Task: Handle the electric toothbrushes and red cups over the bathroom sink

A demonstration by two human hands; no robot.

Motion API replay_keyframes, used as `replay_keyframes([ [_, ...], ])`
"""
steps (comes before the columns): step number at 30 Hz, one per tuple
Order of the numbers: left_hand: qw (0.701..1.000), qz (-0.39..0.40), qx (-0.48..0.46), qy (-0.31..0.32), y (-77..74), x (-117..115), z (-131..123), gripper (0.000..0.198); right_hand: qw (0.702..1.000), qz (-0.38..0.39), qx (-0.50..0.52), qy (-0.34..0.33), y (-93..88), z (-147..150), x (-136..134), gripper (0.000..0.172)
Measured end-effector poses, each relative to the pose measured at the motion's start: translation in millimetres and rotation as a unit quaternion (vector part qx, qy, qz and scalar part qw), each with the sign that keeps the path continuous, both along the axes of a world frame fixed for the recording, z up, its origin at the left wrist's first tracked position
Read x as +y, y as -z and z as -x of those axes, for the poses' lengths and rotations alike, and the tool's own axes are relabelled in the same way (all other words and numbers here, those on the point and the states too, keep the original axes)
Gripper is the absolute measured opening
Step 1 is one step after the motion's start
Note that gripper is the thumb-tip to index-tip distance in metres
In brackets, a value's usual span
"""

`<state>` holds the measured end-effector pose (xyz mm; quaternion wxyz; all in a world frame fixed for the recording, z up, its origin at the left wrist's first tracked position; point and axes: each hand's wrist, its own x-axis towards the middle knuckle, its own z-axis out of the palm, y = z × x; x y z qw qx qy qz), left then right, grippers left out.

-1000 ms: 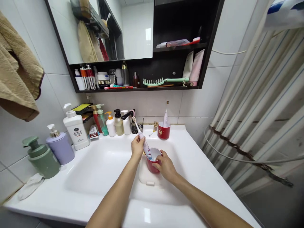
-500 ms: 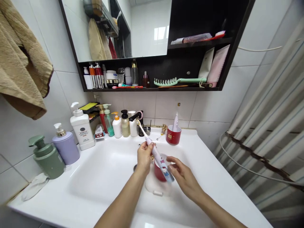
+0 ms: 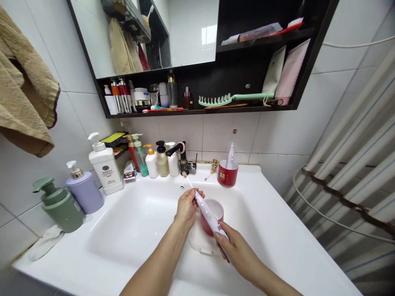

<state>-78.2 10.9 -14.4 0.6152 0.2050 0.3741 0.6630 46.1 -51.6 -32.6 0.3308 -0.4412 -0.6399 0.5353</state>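
An electric toothbrush with a pale lilac handle slants over the sink, its head up toward the faucet. The fingers of my left hand are closed round its neck, where the brush head meets the handle. My right hand grips the lower end of the handle. Behind the handle, partly hidden, a red cup with a white inside stands on a whitish soap-dish-like piece in the white sink.
A second red cup on the back ledge holds another lilac toothbrush. The black faucet stands beside pump bottles. Larger bottles line the left side. A dark mirror cabinet hangs above; pipes are at right.
My right hand has closed round the lower handle, where its fingers were apart beside it. The toothbrush has shifted slightly down and its head has dropped below the faucet. The view has tilted a little.
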Motion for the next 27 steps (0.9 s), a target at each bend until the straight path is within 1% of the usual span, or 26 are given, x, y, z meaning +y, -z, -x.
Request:
replay_keyframes([
  [1,1.000,0.002,-0.002,-0.003,0.7,0.3,-0.4,0.005,1.000,0.005,-0.001,0.000,0.0,0.3,-0.2,0.025],
  [5,1.000,0.015,-0.020,-0.014,2.5,1.6,-0.9,0.003,0.995,0.079,0.041,-0.039,0.9,1.4,-2.0,0.027],
  [6,0.999,0.016,-0.025,-0.015,2.6,1.8,-0.9,0.003,0.995,0.078,0.040,-0.042,1.7,1.3,-2.0,0.027],
  [10,0.999,0.011,-0.037,-0.024,3.2,2.4,-1.0,0.004,1.000,0.001,-0.027,0.004,5.3,1.6,-0.6,0.025],
  [11,0.999,0.009,-0.040,-0.026,3.6,2.7,-1.0,0.005,0.999,-0.005,-0.035,0.013,5.1,2.2,-0.6,0.025],
  [12,0.999,0.007,-0.045,-0.028,4.1,3.2,-0.9,0.005,0.999,0.005,-0.031,0.012,4.3,3.0,-0.8,0.026],
  [16,0.997,0.008,-0.074,-0.029,6.5,5.6,0.2,0.002,0.991,0.111,0.055,-0.043,-1.2,6.0,-2.4,0.028],
  [17,0.997,0.008,-0.078,-0.030,6.9,6.1,0.4,0.002,0.990,0.119,0.060,-0.048,-1.6,6.3,-2.5,0.027],
  [18,0.996,0.008,-0.079,-0.030,7.2,6.5,0.5,0.002,0.992,0.111,0.049,-0.044,-1.3,6.4,-2.4,0.027],
  [21,0.997,0.002,-0.076,-0.033,7.6,6.6,0.5,0.003,0.999,0.036,-0.022,0.003,1.7,6.8,-1.9,0.025],
  [22,0.997,0.000,-0.076,-0.033,7.7,6.5,0.4,0.003,0.999,0.021,-0.033,0.013,2.3,7.2,-1.9,0.025],
  [23,0.997,0.001,-0.075,-0.034,7.9,6.4,0.3,0.002,0.999,0.024,-0.031,0.013,2.2,7.6,-2.2,0.025],
  [27,0.996,0.012,-0.076,-0.036,8.8,6.9,0.1,0.000,0.993,0.106,0.029,-0.036,-1.4,8.6,-3.5,0.028],
])
